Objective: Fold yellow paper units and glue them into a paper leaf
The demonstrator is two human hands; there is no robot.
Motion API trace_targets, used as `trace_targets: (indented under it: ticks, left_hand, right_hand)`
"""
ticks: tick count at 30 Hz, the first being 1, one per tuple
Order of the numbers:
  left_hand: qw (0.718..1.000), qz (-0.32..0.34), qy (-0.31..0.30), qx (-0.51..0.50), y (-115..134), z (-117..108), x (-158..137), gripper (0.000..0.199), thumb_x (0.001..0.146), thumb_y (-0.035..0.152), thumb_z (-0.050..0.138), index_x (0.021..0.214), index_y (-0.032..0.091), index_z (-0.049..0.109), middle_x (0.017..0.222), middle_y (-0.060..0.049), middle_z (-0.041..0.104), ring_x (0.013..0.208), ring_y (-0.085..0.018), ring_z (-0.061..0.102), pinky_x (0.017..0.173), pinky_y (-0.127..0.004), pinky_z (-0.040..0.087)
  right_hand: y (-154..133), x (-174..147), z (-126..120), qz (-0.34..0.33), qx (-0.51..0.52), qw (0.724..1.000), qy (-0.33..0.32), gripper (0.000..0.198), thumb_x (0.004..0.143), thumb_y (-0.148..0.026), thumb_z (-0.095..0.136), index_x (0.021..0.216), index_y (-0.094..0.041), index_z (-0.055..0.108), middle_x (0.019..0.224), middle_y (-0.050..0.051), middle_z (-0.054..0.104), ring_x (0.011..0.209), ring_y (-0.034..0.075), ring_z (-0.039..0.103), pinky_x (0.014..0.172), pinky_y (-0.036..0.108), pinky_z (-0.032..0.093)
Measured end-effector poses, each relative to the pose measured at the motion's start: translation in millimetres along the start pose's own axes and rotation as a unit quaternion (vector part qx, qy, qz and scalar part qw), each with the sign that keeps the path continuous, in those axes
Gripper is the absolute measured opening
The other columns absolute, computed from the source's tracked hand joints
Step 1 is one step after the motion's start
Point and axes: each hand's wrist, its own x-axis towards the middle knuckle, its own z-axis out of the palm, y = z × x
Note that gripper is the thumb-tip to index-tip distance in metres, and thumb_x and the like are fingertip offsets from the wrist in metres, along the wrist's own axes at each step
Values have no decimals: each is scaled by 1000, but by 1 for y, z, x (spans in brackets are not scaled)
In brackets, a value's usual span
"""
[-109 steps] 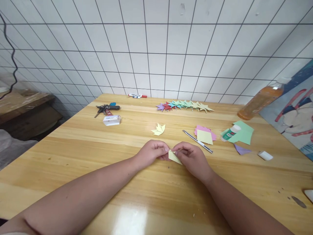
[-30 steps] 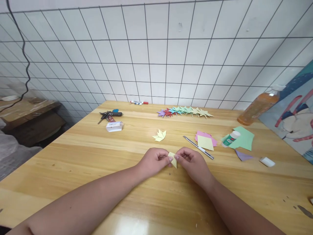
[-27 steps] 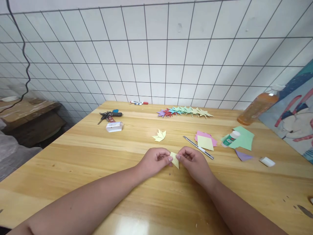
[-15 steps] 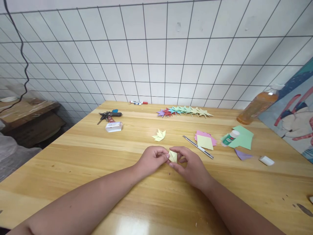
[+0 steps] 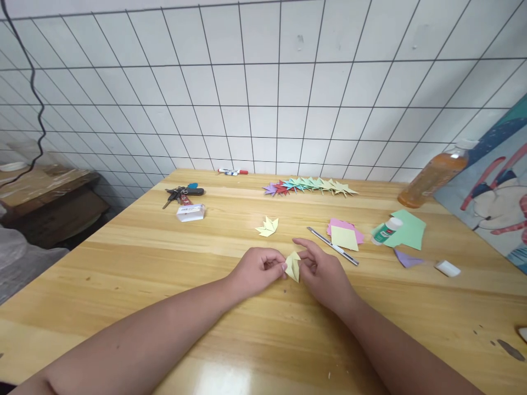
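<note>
Between my two hands is a small piece of folded pale yellow paper (image 5: 292,266), its flaps partly spread. My left hand (image 5: 263,267) pinches its left edge between thumb and fingers. At its right edge, the thumb and bent fingers of my right hand (image 5: 325,274) grip the paper, while the index finger stretches out above. Just beyond the hands lies a pale yellow folded-paper shape with several points (image 5: 267,226). A utility knife (image 5: 333,246) rests to the right, beside a stack of pink and yellow paper squares (image 5: 345,237).
A row of coloured folded-paper pieces (image 5: 310,186) lies near the wall, with a marker (image 5: 233,172) to its left. Keys (image 5: 181,193) and a clear box (image 5: 191,213) are at left. At right are a glue stick (image 5: 386,231), green paper (image 5: 409,230), purple paper (image 5: 407,259), an eraser (image 5: 447,268) and a bottle (image 5: 432,176).
The folded paper has opened out from a compact square into spread flaps. My right index finger has lifted off its top, and the right thumb has moved up to its right edge.
</note>
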Motion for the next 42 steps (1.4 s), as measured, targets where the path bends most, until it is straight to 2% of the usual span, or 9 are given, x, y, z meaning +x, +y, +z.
trace_targets:
  ticks: [4, 9, 15, 18, 23, 27, 30, 35, 42]
  left_hand:
    - [1000, 0, 8, 2, 1, 1, 0, 19, 79, 27, 53, 74, 14, 65, 71, -5, 68, 67, -15, 61, 64, -24, 46]
    - [997, 0, 52, -54, -4, 4, 2, 22, 75, 24, 59, 94, 15, 59, 83, -5, 68, 74, -16, 62, 67, -25, 47]
    - [997, -6, 51, -51, -7, 5, 4, 18, 75, 25, 58, 90, 15, 59, 77, -4, 66, 69, -15, 62, 64, -24, 46]
    - [997, -2, 47, -55, -6, 5, 4, 19, 76, 25, 57, 93, 15, 59, 77, -4, 66, 70, -15, 62, 65, -24, 46]
    - [996, -4, 33, -86, -2, 3, 3, 17, 75, 21, 58, 90, 14, 59, 66, 0, 62, 62, -12, 57, 62, -23, 44]
    - [988, -39, 42, -142, -2, -2, 4, 17, 72, 21, 61, 86, 14, 57, 59, 3, 57, 54, -10, 53, 57, -22, 42]
    - [980, -65, 43, -182, -5, -6, 5, 20, 70, 23, 63, 86, 14, 56, 56, 4, 54, 51, -9, 51, 54, -21, 40]
    - [979, -70, 9, -191, -9, -7, 4, 25, 72, 28, 63, 93, 15, 58, 62, 3, 54, 55, -9, 50, 57, -21, 40]
    - [989, -68, -20, -131, -10, -7, 3, 23, 74, 29, 61, 92, 15, 58, 64, 2, 52, 58, -10, 47, 57, -21, 36]
  right_hand:
    - [0, 2, 0, 18, 10, 1000, 8, 43, 76, -17, 44, 118, -25, 52, 75, -1, 65, 55, 12, 56, 53, 23, 44]
    - [-3, 2, 2, 33, 55, 998, 5, 33, 75, -20, 47, 106, -23, 60, 81, 1, 67, 64, 14, 60, 55, 23, 47]
    - [-7, 1, 2, 15, 70, 997, -17, 24, 76, -23, 50, 96, -23, 64, 80, 1, 67, 71, 14, 61, 59, 23, 48]
    - [-5, 3, 0, 55, 76, 996, -9, 17, 76, -24, 50, 87, -22, 63, 71, 0, 65, 65, 14, 59, 58, 24, 46]
    - [-2, 3, -2, 113, 174, 976, -66, 6, 75, -25, 51, 81, -22, 53, 60, -4, 60, 58, 14, 59, 57, 24, 46]
    - [-5, 0, -6, 58, 121, 988, -79, 18, 79, -19, 45, 95, -24, 49, 61, -5, 61, 62, 14, 60, 59, 25, 46]
    - [-6, -3, -12, -28, 54, 996, -67, 31, 78, -11, 41, 106, -25, 47, 78, -2, 64, 71, 14, 60, 63, 25, 46]
    - [0, -2, -16, -158, -67, 983, -65, 34, 76, -3, 41, 97, -24, 58, 95, 1, 64, 85, 15, 58, 75, 28, 45]
    - [4, 3, -13, -181, -74, 979, -65, 24, 77, -4, 51, 89, -23, 62, 93, 1, 66, 86, 13, 59, 76, 26, 46]
